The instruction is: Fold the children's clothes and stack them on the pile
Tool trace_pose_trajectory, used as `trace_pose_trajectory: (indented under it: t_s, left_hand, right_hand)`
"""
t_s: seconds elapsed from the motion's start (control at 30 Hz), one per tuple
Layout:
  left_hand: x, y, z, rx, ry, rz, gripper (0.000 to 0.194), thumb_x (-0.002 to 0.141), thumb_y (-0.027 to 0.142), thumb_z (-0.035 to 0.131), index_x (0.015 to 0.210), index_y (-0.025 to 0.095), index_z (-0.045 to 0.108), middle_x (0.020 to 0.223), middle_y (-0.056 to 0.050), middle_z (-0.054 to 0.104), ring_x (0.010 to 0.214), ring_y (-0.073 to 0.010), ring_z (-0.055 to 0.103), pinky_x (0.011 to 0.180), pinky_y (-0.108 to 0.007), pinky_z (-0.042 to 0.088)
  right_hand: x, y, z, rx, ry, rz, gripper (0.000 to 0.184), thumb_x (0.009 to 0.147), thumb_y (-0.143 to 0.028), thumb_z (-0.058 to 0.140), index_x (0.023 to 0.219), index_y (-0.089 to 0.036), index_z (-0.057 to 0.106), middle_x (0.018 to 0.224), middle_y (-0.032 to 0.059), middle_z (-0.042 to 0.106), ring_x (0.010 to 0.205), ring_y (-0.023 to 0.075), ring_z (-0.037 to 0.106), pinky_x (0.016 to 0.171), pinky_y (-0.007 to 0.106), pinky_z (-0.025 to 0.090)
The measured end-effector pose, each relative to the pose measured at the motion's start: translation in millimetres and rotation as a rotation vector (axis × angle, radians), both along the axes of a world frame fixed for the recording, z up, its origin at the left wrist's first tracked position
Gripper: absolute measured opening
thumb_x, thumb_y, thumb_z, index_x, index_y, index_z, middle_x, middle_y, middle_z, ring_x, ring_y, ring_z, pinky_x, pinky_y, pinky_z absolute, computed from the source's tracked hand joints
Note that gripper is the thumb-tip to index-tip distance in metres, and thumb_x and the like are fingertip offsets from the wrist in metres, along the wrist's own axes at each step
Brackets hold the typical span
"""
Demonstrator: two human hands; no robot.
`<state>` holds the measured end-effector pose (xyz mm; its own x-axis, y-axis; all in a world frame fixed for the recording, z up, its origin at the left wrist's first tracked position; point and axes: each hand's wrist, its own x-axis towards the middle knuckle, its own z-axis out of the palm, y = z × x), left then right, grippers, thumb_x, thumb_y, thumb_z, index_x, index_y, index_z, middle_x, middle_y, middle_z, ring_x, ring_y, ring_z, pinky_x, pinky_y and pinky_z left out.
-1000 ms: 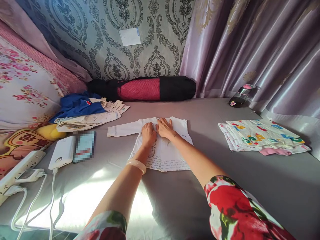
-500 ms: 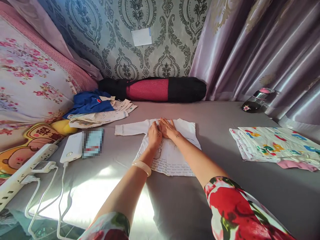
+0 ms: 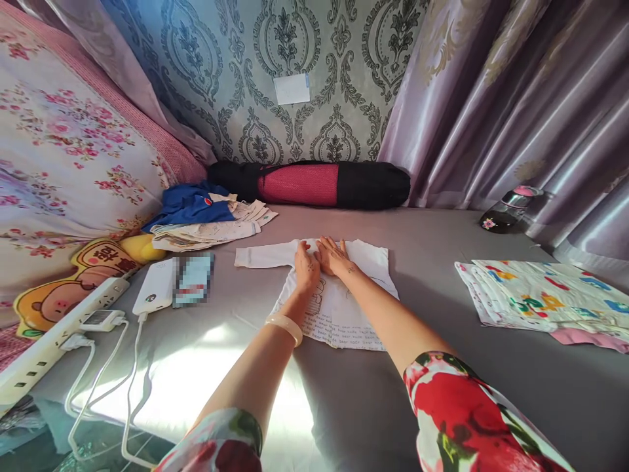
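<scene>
Plainly, the right hand (image 3: 334, 258) lies flat on the shirt (image 3: 339, 311), left hand (image 3: 307, 264) grip unclear.

Left sleeve (image 3: 223, 438) at 7 o'clock, right sleeve (image 3: 466, 410) between 4 and 5: red, white and green floral print. Pale rounded bangle (image 3: 286, 325) on left forearm. Small dark marks (image 3: 351, 269) at right wrist.

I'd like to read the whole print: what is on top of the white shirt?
The left hand and right hand are on the upper part of the white shirt, with both forearms crossing over its lower part. The fabric beneath them, and any print there, is hidden.
</scene>
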<state>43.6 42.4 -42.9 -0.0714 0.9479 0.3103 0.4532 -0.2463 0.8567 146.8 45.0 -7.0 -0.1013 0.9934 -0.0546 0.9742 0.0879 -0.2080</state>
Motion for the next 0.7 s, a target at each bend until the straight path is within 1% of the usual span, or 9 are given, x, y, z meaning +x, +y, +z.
trace_pose_trajectory:
  t_s: [0.07, 0.17, 0.27, 0.4, 0.5, 0.6, 0.7]
  left_hand:
    - [0, -1, 3.6, 0.014, -0.061, 0.05, 0.05, 0.077, -0.001, 0.038, 0.123, 0.019, 0.044, 0.123, -0.011, 0.06, 0.119, -0.02, 0.055, 0.106, -0.039, 0.043]
    - [1, -3, 8.3, 0.04, -0.125, 0.129, 0.051, 0.075, -0.002, 0.037, 0.122, 0.018, 0.045, 0.121, -0.012, 0.058, 0.119, -0.0204, 0.053, 0.104, -0.038, 0.044]
    - [1, -3, 9.9, 0.061, -0.137, 0.172, 0.048, 0.078, 0.0, 0.038, 0.122, 0.017, 0.046, 0.119, -0.012, 0.057, 0.118, -0.0212, 0.052, 0.104, -0.039, 0.043]
    - [0, 0, 7.2, 0.067, -0.13, 0.215, 0.042, 0.082, 0.003, 0.037, 0.12, 0.018, 0.047, 0.112, -0.01, 0.058, 0.113, -0.0204, 0.054, 0.104, -0.04, 0.043]
    - [-2, 3, 2.8, 0.05, -0.151, 0.232, 0.038, 0.084, 0.006, 0.038, 0.118, 0.018, 0.047, 0.11, -0.01, 0.059, 0.111, -0.02, 0.056, 0.103, -0.039, 0.044]
    - [-6, 8, -0.6, -0.019, -0.18, 0.219, 0.039, 0.08, 0.005, 0.041, 0.117, 0.018, 0.047, 0.111, -0.01, 0.059, 0.109, -0.0193, 0.057, 0.101, -0.037, 0.045]
    - [-17, 16, 2.4, -0.085, -0.206, 0.193, 0.042, 0.076, 0.005, 0.043, 0.115, 0.019, 0.048, 0.109, -0.008, 0.06, 0.104, -0.019, 0.06, 0.097, -0.037, 0.047]
  right_hand:
    - [-5, 0, 0.2, 0.049, -0.009, 0.032, 0.053, 0.102, -0.028, 0.025, 0.153, -0.015, 0.032, 0.163, 0.0093, 0.023, 0.151, 0.0232, 0.013, 0.121, 0.053, 0.001]
    - [-14, 2, -0.1, 0.061, -0.007, 0.093, 0.054, 0.101, -0.021, 0.025, 0.153, -0.012, 0.029, 0.163, 0.0105, 0.023, 0.151, 0.0219, 0.013, 0.122, 0.049, 0.004]
    - [-21, 5, -0.8, 0.016, 0.002, 0.117, 0.055, 0.101, -0.026, 0.026, 0.155, -0.011, 0.025, 0.164, 0.0107, 0.021, 0.151, 0.022, 0.014, 0.122, 0.048, 0.006]
    - [-26, 6, -1.5, -0.041, -0.008, 0.081, 0.059, 0.101, -0.033, 0.032, 0.157, -0.017, 0.022, 0.165, 0.0085, 0.019, 0.151, 0.022, 0.015, 0.121, 0.047, 0.01]
    - [-29, 3, -0.9, -0.02, -0.011, 0.033, 0.057, 0.102, -0.033, 0.027, 0.157, -0.02, 0.023, 0.165, 0.0068, 0.02, 0.151, 0.022, 0.016, 0.121, 0.048, 0.011]
    - [-33, -1, -0.6, -0.004, -0.009, 0.012, 0.059, 0.101, -0.031, 0.028, 0.157, -0.019, 0.021, 0.164, 0.0064, 0.02, 0.15, 0.0227, 0.016, 0.12, 0.049, 0.01]
    - [-35, -2, -3.2, 0.023, 0.021, 0.0, 0.06, 0.1, -0.035, 0.029, 0.157, -0.018, 0.024, 0.164, 0.0063, 0.024, 0.15, 0.0234, 0.018, 0.12, 0.049, 0.009]
